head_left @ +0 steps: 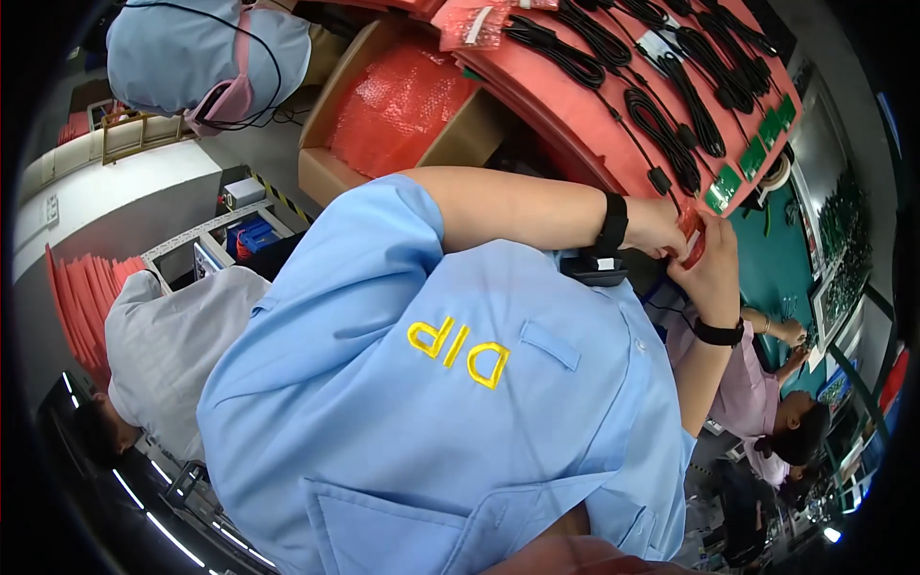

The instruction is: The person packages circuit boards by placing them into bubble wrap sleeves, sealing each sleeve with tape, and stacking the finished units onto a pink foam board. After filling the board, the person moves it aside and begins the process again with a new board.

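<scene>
At the edge of the pink foam sheets (565, 110), my two hands meet around a small red plastic bag (691, 236). My left hand (657, 228) pinches it from the left, with a black band on that wrist. The fingers of my right hand (711, 266) close on its other side; this wrist has a black band too. What is inside the bag, if anything, is hidden by my fingers. Just beyond my hands lie coiled black cables (659, 132), one with its end reaching toward my left hand. Green circuit boards (752, 156) sit along the sheet's right side.
An open cardboard box (314, 163) holding red bubble-wrap bags (402, 96) stands left of the foam. At right, a co-worker in pink (747, 393) has hands over a teal mat (781, 259). Other people are at left, near a white-framed cart (177, 254).
</scene>
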